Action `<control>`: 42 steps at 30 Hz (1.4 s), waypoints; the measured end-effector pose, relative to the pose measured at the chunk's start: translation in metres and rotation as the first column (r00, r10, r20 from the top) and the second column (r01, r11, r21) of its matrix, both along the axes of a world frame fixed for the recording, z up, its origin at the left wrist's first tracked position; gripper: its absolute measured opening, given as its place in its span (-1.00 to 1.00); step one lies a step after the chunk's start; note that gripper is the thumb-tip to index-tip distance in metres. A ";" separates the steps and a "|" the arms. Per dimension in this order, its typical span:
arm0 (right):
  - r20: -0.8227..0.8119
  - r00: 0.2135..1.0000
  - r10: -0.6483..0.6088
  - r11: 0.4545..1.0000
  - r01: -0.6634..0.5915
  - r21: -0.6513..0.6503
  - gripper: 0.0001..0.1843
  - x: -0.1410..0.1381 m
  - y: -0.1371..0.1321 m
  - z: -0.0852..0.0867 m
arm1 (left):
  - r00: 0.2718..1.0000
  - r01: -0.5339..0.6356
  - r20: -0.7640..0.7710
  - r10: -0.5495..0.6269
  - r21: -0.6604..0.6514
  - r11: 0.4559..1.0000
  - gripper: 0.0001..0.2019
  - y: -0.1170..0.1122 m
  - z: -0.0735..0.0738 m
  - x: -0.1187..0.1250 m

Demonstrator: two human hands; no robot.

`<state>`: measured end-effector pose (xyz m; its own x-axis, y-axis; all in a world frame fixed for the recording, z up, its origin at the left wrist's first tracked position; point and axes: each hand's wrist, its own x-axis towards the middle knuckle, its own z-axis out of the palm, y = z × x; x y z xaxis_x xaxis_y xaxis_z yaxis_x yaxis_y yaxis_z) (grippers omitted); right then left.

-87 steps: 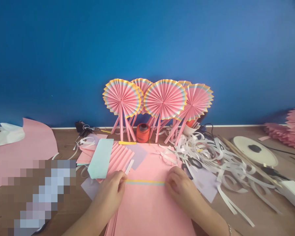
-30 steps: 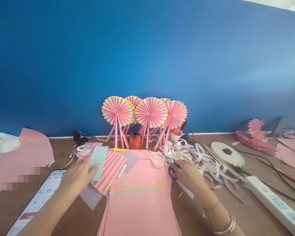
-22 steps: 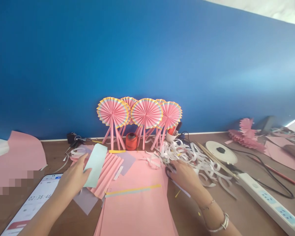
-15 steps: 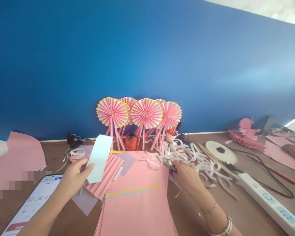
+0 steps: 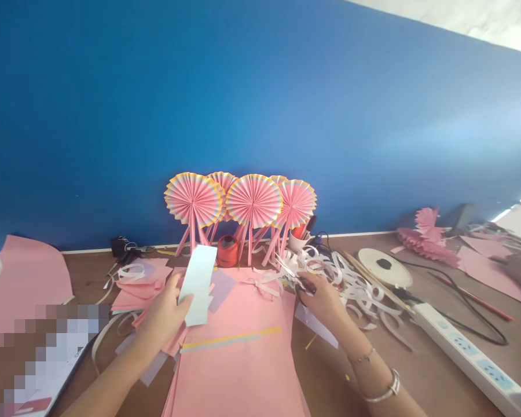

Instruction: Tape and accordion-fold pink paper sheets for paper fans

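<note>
My left hand (image 5: 169,307) is closed on a pale blue strip of paper (image 5: 201,284), held upright between thumb and fingers. Folded pink paper (image 5: 136,292) lies behind and below that hand. My right hand (image 5: 323,298) has its fingers through the dark handles of a pair of scissors (image 5: 289,267), whose blades point up and left toward a heap of white paper curls (image 5: 342,269). Between the hands lies a stack of pink sheets (image 5: 238,370), crossed by a thin yellow and blue strip (image 5: 230,340).
Several pink pleated paper fans (image 5: 254,200) stand along the blue wall, with a red round object (image 5: 228,252) among their sticks. On the right are a round white lid (image 5: 375,266), a power strip (image 5: 464,347) and a black cable (image 5: 481,339). A phone, partly pixelated, lies lower left.
My left hand has carried the blue strip to the right, over the pink stack. My right hand has raised the scissors clear of the white curls, so the blades now show.
</note>
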<state>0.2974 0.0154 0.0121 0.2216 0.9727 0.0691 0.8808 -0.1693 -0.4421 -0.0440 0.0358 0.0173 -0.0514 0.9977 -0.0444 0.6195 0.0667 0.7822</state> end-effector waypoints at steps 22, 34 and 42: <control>0.206 0.978 -0.026 1.000 0.027 -0.006 -0.87 0.011 0.000 -0.018 | 0.469 0.871 -0.592 -0.655 0.187 0.455 -0.72 0.028 -0.013 0.144; 0.347 0.935 0.076 0.993 -0.102 0.055 -0.76 -0.010 -0.004 -0.006 | 0.411 0.907 -0.680 -0.607 0.243 0.343 -0.86 -0.064 -0.020 0.095; 0.479 0.866 0.141 0.987 -0.159 -0.004 -0.68 -0.021 0.003 -0.006 | 0.466 0.885 -0.739 -0.486 0.374 0.279 -0.77 -0.081 -0.064 0.086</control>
<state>0.2762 0.0182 0.0057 0.0046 0.9866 0.1632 0.9993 -0.0104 0.0347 0.0418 -0.0449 -0.0468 0.8575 0.3401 0.3859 0.3667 -0.9303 0.0051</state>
